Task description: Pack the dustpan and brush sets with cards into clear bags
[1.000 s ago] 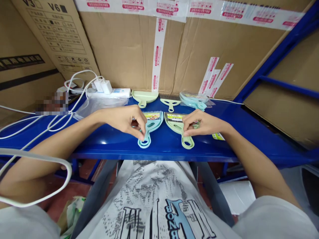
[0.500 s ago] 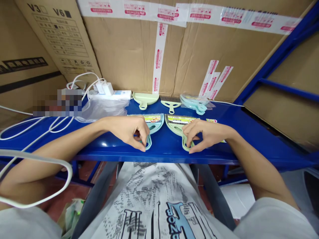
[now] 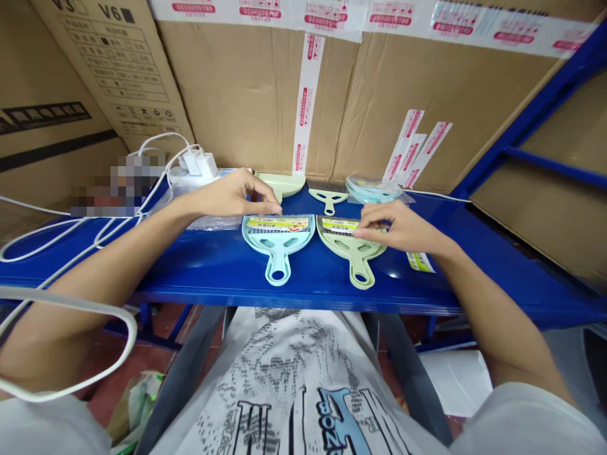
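A light blue dustpan [image 3: 293, 243] with a matching brush nested in it lies on the table, handle toward me, a yellow-green printed label [image 3: 272, 224] across its bristles. Just behind its far edge is my left hand [image 3: 244, 194], fingers curved and thumb stretched forward, nothing visible in it. Beside it lies a green dustpan [image 3: 327, 239] with a nested brush and a similar label [image 3: 337, 226]. My right hand [image 3: 396, 226] hovers over that set's right side, thumb and fingers loosely bent at the label, partly covering it; whether they touch it I cannot tell.
Behind stand another green dustpan [image 3: 287, 184], a green brush [image 3: 328, 196] and blue pieces in clear plastic [image 3: 374, 189]. A loose label [image 3: 420, 262] lies right. White cables [image 3: 109, 230] and a power strip with chargers [image 3: 203, 165] are left; cardboard [image 3: 246, 95] walls the back.
Both hands have let go of the handles of the two dustpan sets and moved away from me, up to their far ends. Both sets now lie fully on the table.
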`<action>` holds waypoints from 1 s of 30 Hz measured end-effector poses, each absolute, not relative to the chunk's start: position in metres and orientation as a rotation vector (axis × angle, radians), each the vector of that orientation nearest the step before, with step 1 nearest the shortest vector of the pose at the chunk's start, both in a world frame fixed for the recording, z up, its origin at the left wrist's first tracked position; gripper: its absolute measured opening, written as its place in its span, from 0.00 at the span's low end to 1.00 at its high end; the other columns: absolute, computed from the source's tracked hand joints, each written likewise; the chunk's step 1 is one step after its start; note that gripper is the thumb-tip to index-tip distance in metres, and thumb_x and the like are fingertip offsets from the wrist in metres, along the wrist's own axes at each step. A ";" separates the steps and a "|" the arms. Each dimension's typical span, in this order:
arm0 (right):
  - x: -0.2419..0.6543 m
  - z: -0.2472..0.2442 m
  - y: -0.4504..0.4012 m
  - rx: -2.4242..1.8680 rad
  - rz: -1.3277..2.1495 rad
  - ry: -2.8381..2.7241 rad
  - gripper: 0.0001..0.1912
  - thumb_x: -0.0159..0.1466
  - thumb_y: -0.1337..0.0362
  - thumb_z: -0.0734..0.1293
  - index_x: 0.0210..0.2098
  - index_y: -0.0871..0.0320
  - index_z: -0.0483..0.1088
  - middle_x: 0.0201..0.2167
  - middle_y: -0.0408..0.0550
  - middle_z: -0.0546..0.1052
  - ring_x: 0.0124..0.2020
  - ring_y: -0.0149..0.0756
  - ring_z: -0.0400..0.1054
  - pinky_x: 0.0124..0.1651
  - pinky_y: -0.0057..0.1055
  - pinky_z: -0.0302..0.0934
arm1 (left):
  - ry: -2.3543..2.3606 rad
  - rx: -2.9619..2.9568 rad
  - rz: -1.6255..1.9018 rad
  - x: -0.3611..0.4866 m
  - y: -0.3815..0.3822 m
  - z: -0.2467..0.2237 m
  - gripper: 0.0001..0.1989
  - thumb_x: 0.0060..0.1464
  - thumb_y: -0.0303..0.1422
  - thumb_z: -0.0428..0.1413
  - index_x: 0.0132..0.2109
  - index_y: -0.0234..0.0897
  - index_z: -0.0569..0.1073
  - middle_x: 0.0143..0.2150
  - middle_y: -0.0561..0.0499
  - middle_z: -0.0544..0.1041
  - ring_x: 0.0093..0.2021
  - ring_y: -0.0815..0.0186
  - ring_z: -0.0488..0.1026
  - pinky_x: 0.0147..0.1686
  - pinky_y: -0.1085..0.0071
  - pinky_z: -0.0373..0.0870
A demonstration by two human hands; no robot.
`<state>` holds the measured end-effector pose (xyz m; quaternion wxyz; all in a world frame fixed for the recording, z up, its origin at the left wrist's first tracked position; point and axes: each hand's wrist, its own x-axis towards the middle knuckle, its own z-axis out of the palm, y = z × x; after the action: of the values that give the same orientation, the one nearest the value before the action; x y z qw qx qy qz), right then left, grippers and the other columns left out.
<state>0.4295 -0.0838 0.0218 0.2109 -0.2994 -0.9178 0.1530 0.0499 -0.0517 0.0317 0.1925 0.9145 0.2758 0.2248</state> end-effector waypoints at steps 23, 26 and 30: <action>0.438 0.006 -0.060 -1.079 0.209 -2.689 0.22 0.70 0.49 0.67 0.55 0.55 0.80 0.52 0.56 0.82 0.54 0.54 0.75 0.58 0.50 0.66 | 0.817 2.820 0.331 0.061 -0.026 -0.006 0.19 0.67 0.43 0.58 0.55 0.36 0.82 0.54 0.41 0.82 0.50 0.57 0.80 0.51 0.66 0.73; 0.440 0.005 -0.059 -1.045 0.190 -2.688 0.22 0.71 0.50 0.67 0.55 0.57 0.79 0.53 0.57 0.82 0.54 0.54 0.75 0.58 0.49 0.66 | 0.817 2.813 0.353 0.061 -0.027 -0.005 0.19 0.66 0.43 0.59 0.55 0.37 0.82 0.54 0.41 0.83 0.50 0.58 0.81 0.50 0.67 0.74; 0.439 0.005 -0.059 -0.999 0.142 -2.680 0.20 0.72 0.51 0.67 0.54 0.56 0.80 0.51 0.56 0.83 0.53 0.52 0.75 0.57 0.47 0.66 | 0.839 2.776 0.365 0.056 -0.026 -0.001 0.21 0.66 0.44 0.60 0.57 0.35 0.81 0.54 0.41 0.83 0.47 0.60 0.82 0.46 0.69 0.75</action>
<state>0.4388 -0.0587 0.0054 0.1386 -0.3454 -0.9269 0.0492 0.0564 -0.0260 -0.0006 0.1092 0.9440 0.2855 0.1242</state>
